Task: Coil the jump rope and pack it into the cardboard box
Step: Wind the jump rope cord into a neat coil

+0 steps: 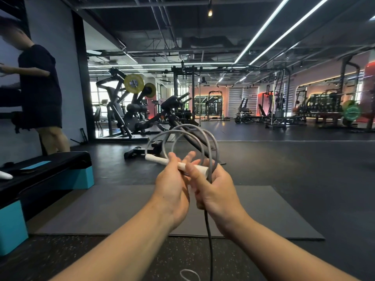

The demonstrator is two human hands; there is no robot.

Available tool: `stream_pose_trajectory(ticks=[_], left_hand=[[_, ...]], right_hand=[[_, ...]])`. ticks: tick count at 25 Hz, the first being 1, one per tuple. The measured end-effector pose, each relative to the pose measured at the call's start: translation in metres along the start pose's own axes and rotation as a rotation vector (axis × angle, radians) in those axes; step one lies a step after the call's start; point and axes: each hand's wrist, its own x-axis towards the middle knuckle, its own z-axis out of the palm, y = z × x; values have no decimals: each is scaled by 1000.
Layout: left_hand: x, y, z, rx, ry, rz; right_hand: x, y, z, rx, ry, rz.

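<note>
From my remote seat I see a gym hall with a dark rubber floor [294,159] and a grey mat [101,211] laid on it close by. A black and teal step platform [52,171] stands at the left, and a person in dark clothes [40,86] stands beyond it by a pale wall [50,27]. Long light strips [284,27] run along the black ceiling with its exposed pipes. Weight machines with yellow plates [134,83] fill the middle, and windows glow behind them. Racks line a pink-lit wall at the right.
</note>
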Motion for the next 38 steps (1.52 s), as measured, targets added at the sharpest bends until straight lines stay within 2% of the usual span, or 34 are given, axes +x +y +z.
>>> stream_pose_trajectory(ticks=[2, 4, 7, 9, 10, 11, 12, 13, 14, 15, 17, 18, 19, 21, 24, 27, 31, 34, 38], left_hand=[[0, 4, -11, 131, -67, -66], [1, 15, -21, 202, -87, -116], [5, 34, -32, 320, 137, -93], [4, 49, -32, 554, 279, 126], [8, 59, -32, 719, 240, 338], [7, 71, -27, 924, 76, 558], [4, 85, -16, 1143, -155, 709], [0, 97, -2, 1341, -386, 744], [2, 105, 11, 1505, -551, 675], [5, 109, 23, 1641, -644, 583], [12, 108, 35, 1932, -691, 549], [17, 107, 35, 2004, -692, 561], [20, 104, 32, 1987, -710, 535], [20, 95, 23, 1773, -773, 363], [16, 77, 15, 1404, -686, 233], [14, 77, 18, 1353, -641, 134], [11, 82, 21, 1313, -570, 19], [14, 76, 17, 1197, -532, 70], [16, 75, 11, 1136, -520, 239]], right_hand=[[9, -7, -9, -25, -4, 3], [19, -18, -20, -105, -92, 1], [37, -38, -34, -236, -244, 47], [49, -53, -44, -407, -287, 58], [53, -60, -48, -494, -315, 68], [56, -67, -50, -564, -357, 88], [58, -73, -51, -623, -408, 115], [59, -79, -52, -677, -461, 138], [61, -83, -51, -727, -507, 156], [61, -87, -50, -773, -543, 169], [62, -93, -47, -853, -588, 171], [61, -96, -47, -883, -600, 164], [60, -99, -48, -904, -600, 152], [60, -105, -52, -923, -592, 118], [60, -111, -54, -958, -601, 96], [60, -111, -49, -1050, -634, 68], [59, -107, -47, -1085, -579, 22], [55, -104, -45, -1064, -528, -30], [49, -96, -47, -876, -406, -77]])
